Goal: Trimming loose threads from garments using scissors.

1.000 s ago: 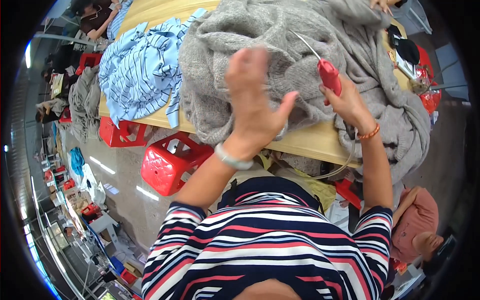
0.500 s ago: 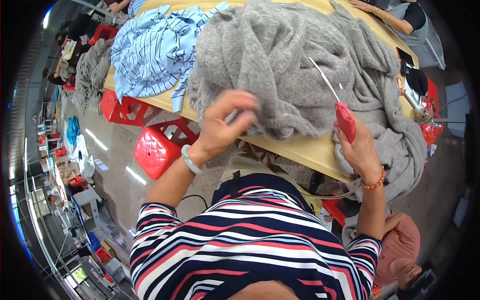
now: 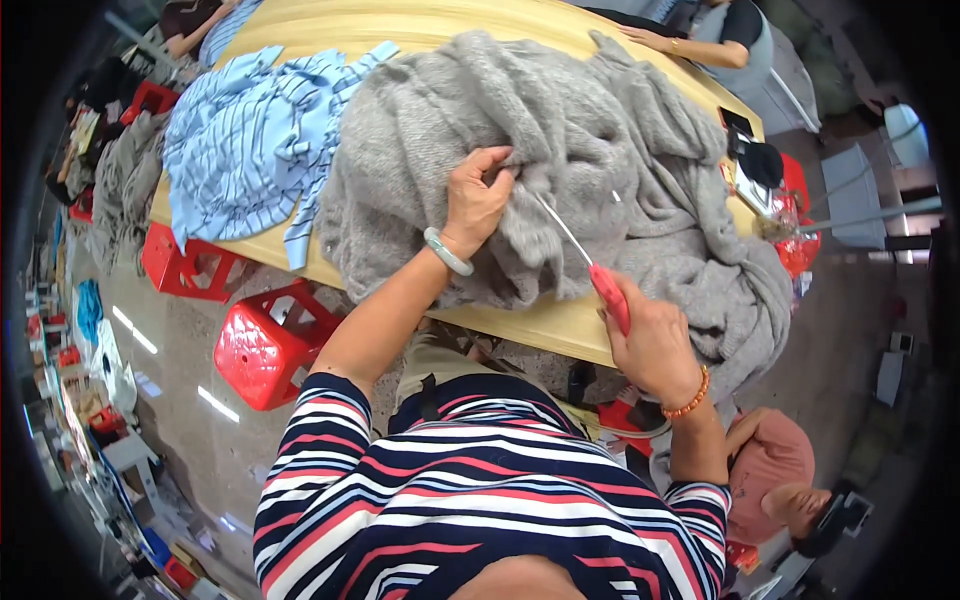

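A large heap of grey knitted fabric (image 3: pixel 420 130) lies on the wooden table in front of me. My left hand (image 3: pixel 478 205) has its thumb and fingers pinched on a fold near the middle of the heap, lifting it slightly. In my right hand (image 3: pixel 648 335) is a red-handled tool (image 3: pixel 607 290) with a long, thin metal blade. Its tip reaches the grey fabric just right of my left fingers. Whether the tip touches the cloth or goes into it, I cannot tell. A small white tag or scrap (image 3: pixel 616 197) shows on the heap.
Blue striped garments (image 3: pixel 250 140) lie left of the heap on the table (image 3: pixel 535 322). Red plastic stools (image 3: pixel 262 350) stand at the near left edge. A co-worker's hand (image 3: pixel 648 38) rests at the far edge. A dark cap (image 3: pixel 760 163) lies right; another person (image 3: pixel 775 465) sits lower right.
My left hand has moved onto the grey fabric and closed on a fold. My right hand has brought the tool's tip left and down to that fold. The whole view has shifted.
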